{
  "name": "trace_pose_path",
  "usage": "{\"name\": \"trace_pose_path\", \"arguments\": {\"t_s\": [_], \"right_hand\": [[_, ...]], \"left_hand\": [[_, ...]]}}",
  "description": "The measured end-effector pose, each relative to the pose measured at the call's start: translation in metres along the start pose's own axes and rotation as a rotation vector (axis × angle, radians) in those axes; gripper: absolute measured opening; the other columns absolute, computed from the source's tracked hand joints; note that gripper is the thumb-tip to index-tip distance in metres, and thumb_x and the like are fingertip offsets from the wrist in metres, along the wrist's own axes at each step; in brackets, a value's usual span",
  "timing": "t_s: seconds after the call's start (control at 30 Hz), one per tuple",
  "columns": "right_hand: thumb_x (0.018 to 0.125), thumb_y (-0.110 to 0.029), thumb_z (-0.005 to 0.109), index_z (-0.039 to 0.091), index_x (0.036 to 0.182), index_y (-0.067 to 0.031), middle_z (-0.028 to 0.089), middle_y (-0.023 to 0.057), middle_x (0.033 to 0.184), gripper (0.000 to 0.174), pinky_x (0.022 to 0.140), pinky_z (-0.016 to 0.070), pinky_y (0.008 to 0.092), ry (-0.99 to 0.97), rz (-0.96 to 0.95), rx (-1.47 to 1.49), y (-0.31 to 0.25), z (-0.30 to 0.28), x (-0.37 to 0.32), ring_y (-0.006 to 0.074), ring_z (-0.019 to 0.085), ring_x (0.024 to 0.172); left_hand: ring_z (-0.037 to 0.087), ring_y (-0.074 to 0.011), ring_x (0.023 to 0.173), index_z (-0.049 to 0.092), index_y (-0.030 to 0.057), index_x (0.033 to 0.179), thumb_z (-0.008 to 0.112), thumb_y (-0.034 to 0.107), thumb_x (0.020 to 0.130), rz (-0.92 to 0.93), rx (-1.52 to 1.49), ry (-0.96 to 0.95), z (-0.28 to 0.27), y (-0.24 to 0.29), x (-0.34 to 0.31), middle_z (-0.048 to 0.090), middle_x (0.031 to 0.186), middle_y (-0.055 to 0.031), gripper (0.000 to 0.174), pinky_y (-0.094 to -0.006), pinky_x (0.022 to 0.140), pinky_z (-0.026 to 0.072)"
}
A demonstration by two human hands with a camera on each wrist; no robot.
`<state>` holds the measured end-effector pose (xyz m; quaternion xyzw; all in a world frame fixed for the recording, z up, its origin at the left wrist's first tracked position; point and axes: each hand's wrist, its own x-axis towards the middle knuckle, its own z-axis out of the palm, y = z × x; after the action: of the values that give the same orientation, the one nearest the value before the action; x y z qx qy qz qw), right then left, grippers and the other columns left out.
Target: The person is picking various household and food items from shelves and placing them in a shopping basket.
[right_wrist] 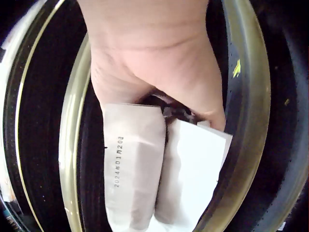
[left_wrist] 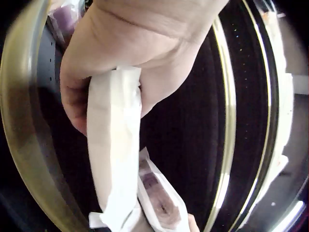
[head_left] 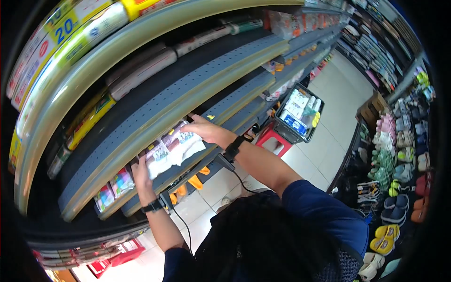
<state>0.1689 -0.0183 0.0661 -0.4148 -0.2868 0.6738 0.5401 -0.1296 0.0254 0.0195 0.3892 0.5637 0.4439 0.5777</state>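
Observation:
My left hand (head_left: 142,174) is at a low grey shelf and grips a soft white packet (head_left: 159,163). In the left wrist view its thumb and fingers (left_wrist: 75,104) close on the two sides of that white packet (left_wrist: 113,145). My right hand (head_left: 206,130) holds a pair of packets side by side. One is a packet with a printed date (right_wrist: 133,164); the other is a plain white packet (right_wrist: 193,169). Purple-brown print shows on a packet (left_wrist: 161,200) beside the left one. Both hands' packets lie close together over the shelf.
Colourful packs (head_left: 122,182) stand on the shelf left of my left hand. A perforated upper shelf (head_left: 188,89) overhangs the work. A dark basket of goods (head_left: 300,113) rests on a red stool (head_left: 275,143) to the right. Rows of slippers (head_left: 394,207) line the aisle.

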Motion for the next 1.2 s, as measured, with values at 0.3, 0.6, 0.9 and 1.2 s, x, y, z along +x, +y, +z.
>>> {"name": "trace_pose_path", "arguments": {"t_s": [0.3,0.6,0.9,1.2], "right_hand": [[0.075,-0.011,0.071,0.024,0.154,-0.0027,0.060,0.0127,0.111,0.092,0.088,0.0481,0.0309,0.175,-0.089,-0.525,0.002,-0.185,-0.144,0.0190,0.060,0.102],[0.081,-0.002,0.063,0.023,0.153,-0.0021,0.061,0.0155,0.120,0.083,0.091,0.0515,0.0333,0.494,-0.193,0.029,0.017,-0.343,-0.328,0.0216,0.064,0.103],[0.084,-0.003,0.062,0.016,0.156,-0.0051,0.055,0.0191,0.120,0.085,0.091,0.0516,0.0356,0.904,-0.167,0.091,0.035,-0.455,-0.432,0.0250,0.058,0.108],[0.082,-0.001,0.062,0.017,0.155,-0.0042,0.060,0.0196,0.117,0.086,0.085,0.0533,0.0358,1.124,-0.286,0.255,0.072,-0.482,-0.506,0.0245,0.063,0.100]], "left_hand": [[0.062,-0.0183,0.102,0.053,-0.0056,0.130,0.060,0.018,0.098,0.109,0.067,-0.250,0.073,-0.044,-0.091,0.064,0.119,-0.0137,0.041,-0.0307,0.088,0.0505],[0.062,-0.0202,0.103,0.049,-0.0051,0.129,0.060,0.011,0.094,-0.129,0.041,-0.379,0.227,-0.104,-0.123,0.062,0.119,-0.0148,0.040,-0.0325,0.089,0.0512],[0.060,-0.0292,0.116,0.047,-0.0005,0.134,0.053,0.008,0.094,-0.368,-0.139,-0.560,0.420,-0.162,-0.122,0.058,0.129,-0.0158,0.042,-0.0442,0.100,0.0507],[0.060,-0.0293,0.117,0.052,0.0030,0.132,0.050,0.017,0.101,-0.613,-0.198,-0.696,0.610,-0.257,-0.103,0.059,0.128,-0.0148,0.034,-0.0461,0.100,0.0508]]}}
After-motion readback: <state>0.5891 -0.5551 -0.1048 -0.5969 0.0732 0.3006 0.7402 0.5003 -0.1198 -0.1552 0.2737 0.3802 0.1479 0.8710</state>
